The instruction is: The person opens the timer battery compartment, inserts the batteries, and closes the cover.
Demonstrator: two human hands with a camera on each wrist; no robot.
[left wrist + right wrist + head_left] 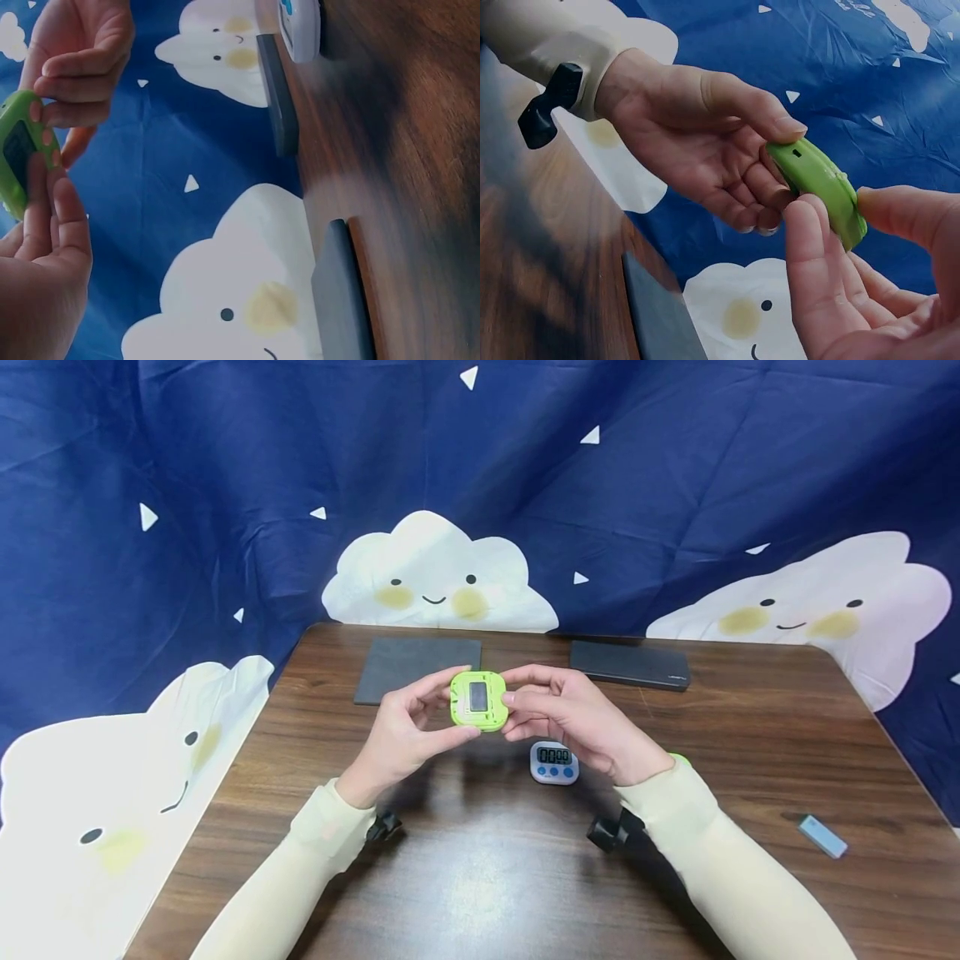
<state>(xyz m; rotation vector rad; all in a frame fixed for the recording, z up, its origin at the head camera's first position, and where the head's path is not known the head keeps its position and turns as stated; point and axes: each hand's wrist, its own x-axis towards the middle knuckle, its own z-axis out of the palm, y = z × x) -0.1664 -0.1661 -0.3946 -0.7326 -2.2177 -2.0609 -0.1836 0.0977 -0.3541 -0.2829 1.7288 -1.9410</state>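
Note:
A lime-green digital timer [480, 714] is held up above the table between both hands, with a dark rectangle on the side toward the head camera. My left hand [408, 727] grips its left edge between thumb and fingers. At the opposite edge, my right hand [573, 714] pinches it, thumb on the near face. The left wrist view shows the timer's other face, with a dark screen [18, 150] and pinkish buttons. In the right wrist view, the timer [821, 191] appears edge-on, a small dark slot in its rim.
A white timer [554, 763] with blue buttons lies below the right hand. Behind are a dark flat panel [412, 662] and a black slab [630, 665]. A light-blue block [822, 836] lies at right. Something green [680, 758] peeks out beside the right cuff.

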